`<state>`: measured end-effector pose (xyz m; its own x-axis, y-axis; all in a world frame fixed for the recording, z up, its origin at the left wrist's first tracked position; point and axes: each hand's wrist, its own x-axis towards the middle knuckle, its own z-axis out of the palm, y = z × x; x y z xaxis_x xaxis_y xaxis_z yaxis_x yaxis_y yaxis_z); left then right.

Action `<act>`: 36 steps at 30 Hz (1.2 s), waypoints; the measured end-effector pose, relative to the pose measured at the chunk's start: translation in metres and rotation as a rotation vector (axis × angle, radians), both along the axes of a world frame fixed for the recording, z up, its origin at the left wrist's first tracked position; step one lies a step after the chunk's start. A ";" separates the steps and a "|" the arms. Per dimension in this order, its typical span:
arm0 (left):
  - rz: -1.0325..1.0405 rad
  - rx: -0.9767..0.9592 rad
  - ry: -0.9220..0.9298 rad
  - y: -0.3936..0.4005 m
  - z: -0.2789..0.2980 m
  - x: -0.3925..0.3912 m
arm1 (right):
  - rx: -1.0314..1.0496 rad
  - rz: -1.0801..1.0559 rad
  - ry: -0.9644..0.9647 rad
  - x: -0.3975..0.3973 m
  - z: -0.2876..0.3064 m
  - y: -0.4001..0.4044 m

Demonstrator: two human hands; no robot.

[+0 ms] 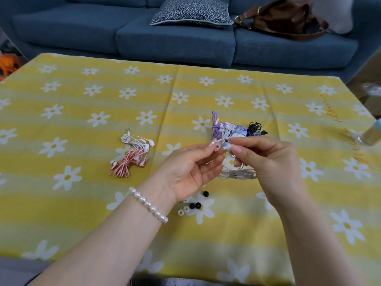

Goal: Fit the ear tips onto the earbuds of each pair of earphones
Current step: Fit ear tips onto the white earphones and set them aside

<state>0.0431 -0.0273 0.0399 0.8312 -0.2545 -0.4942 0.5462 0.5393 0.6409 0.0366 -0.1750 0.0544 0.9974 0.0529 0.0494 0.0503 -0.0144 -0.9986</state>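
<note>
Both hands up over the yellow daisy tablecloth (82,124), meeting just above its middle. Left hand (191,168), palm up, pinching a clear ear tip (216,148) between thumb and forefinger, other fingers loosely curled; pearl bracelet (148,204) on that wrist. Right hand (268,159) pinching a white earbud (226,147) at thumb and fingertip, bud and tip nearly touching, with the white cable bundle (237,173) hanging below the fingers. Loose ear tips (192,205), clear and black, scattered on the cloth under the left wrist. Behind the hands, a tangled pile of earphones (237,129), purple, white, blue and black. Off to the left, white earphones (137,141) lying against a red-and-white striped pair (128,162). Beyond the table, a blue sofa (82,27) with a patterned cushion (191,11) and a brown bag (284,19).
</note>
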 end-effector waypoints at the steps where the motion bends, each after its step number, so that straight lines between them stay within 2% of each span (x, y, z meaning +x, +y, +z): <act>1: 0.003 0.003 0.005 -0.001 -0.001 0.000 | -0.011 0.007 -0.004 0.000 0.000 0.000; 11: 0.009 0.027 -0.016 -0.002 -0.004 -0.001 | -0.030 -0.010 -0.009 0.000 -0.001 0.003; 25: 0.054 -0.040 -0.026 -0.007 -0.004 -0.003 | -0.179 -0.113 -0.068 0.001 -0.007 0.006; 32: 0.107 -0.075 -0.029 -0.011 -0.003 -0.005 | -0.265 -0.196 -0.135 0.001 -0.013 0.013; 36: 0.123 -0.088 -0.045 -0.015 -0.003 -0.007 | -0.395 -0.261 -0.252 0.002 -0.020 0.014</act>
